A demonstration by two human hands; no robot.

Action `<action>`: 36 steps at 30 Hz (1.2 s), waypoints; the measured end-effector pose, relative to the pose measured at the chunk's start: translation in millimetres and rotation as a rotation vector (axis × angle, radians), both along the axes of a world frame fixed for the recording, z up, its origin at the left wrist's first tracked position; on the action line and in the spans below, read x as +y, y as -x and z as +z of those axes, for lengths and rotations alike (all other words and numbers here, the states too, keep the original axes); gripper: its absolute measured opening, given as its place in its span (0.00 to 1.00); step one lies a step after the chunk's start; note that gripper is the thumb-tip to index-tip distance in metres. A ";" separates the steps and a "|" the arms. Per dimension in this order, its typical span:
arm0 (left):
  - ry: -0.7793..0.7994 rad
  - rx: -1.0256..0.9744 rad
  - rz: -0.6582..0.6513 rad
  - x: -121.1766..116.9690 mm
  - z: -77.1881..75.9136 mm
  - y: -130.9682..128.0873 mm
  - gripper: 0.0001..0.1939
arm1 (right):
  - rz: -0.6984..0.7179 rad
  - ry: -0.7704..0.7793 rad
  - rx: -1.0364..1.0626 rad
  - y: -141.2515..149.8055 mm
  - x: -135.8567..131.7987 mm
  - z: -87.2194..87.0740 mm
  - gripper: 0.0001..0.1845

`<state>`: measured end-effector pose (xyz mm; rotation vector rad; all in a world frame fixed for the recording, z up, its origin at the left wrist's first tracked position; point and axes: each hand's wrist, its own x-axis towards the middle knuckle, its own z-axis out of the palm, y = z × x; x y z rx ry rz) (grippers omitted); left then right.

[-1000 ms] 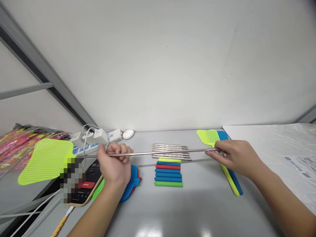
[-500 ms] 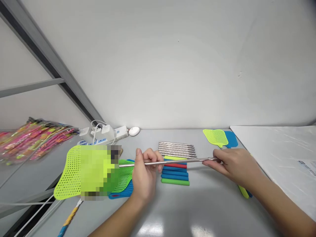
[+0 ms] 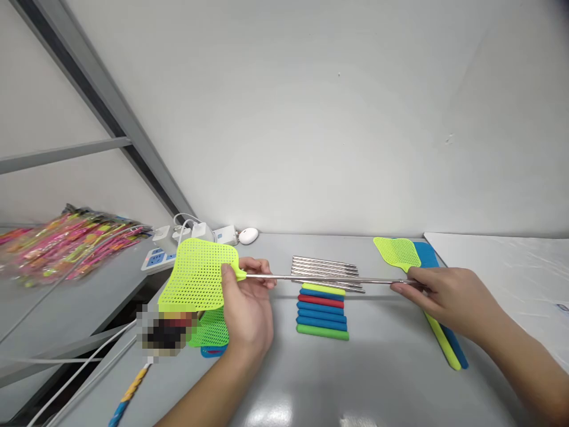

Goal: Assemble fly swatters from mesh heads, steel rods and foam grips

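Left hand (image 3: 249, 311) now closed on lime swatter head (image 3: 200, 277), right hand (image 3: 438, 296) on rod (image 3: 320, 279) (pink items (image 3: 73, 243) in clear plastic (image 3: 31, 264))

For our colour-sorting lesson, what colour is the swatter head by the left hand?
Yellow-green, with small holes; it shows best in the head view.

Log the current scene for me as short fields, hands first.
Left hand: thumb on yellow-green mesh head, near its neck
Right hand: pinching far end of attached metal rod
Middle: loose metal rods beyond coloured tubes
Right side: yellow-green swatter overlapping blue swatter; white sheet farther right
Left side: power strip, white oval object, bagged pink and yellow items
Unclear: whatever the pixelated patch hides
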<state>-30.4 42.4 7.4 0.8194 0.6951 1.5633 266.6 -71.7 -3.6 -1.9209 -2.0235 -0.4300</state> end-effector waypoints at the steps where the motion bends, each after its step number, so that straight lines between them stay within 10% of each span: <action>1: -0.007 0.021 0.004 -1.2 -2.3 -1.7 0.22 | 0.016 -0.014 -0.014 6.0 1.1 -1.2 0.29; 28: -0.126 0.380 -0.435 -65.3 -43.1 -36.9 0.26 | 0.075 -0.201 0.120 142.3 -7.6 -12.7 0.27; 36: 0.013 0.308 -0.466 -47.7 -32.2 -27.6 0.26 | 0.200 0.282 0.422 128.4 -13.7 5.9 0.09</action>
